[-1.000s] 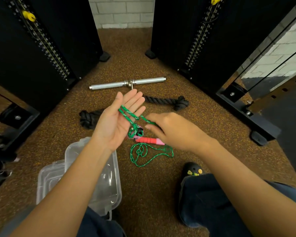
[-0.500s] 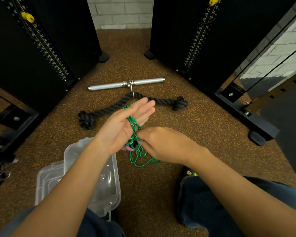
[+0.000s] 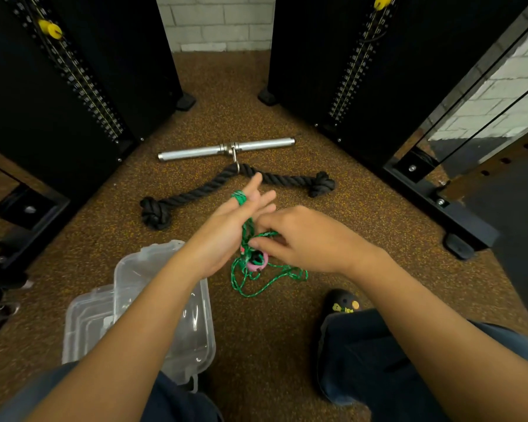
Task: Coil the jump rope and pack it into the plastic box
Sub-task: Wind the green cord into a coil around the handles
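- Speckled brown floor (image 3: 226, 95) fills the space between the equipment.
- Two black weight-stack machines stand on it, one at left (image 3: 73, 86) and one at right (image 3: 333, 56), each with one yellow pin: left (image 3: 51, 28), right (image 3: 382, 1).
- One clear plastic box (image 3: 147, 249) sits open on the floor under the left forearm. Only its bare bottom shows where the arm does not cover it, and the jump rope is not yet in it.
- One clear lid (image 3: 86, 327) lies against the box's left side.
- One thick black rope (image 3: 195, 193) with two knotted ends lies ahead of the hands, hooked to one metal bar (image 3: 226, 149).
- Left hand (image 3: 223, 236) is held above the floor, fingers straight, with green cord looped around them.
- Right hand (image 3: 302, 239) pinches the cord just beside the left palm.
- One green jump rope (image 3: 265, 284) runs from the left fingers down into a loose tangle on the floor, just right of the box.
- One black shoe (image 3: 343, 303) shows near the tangle.
- One pink handle (image 3: 258, 260) hangs below the hands. I cannot tell where the second is.
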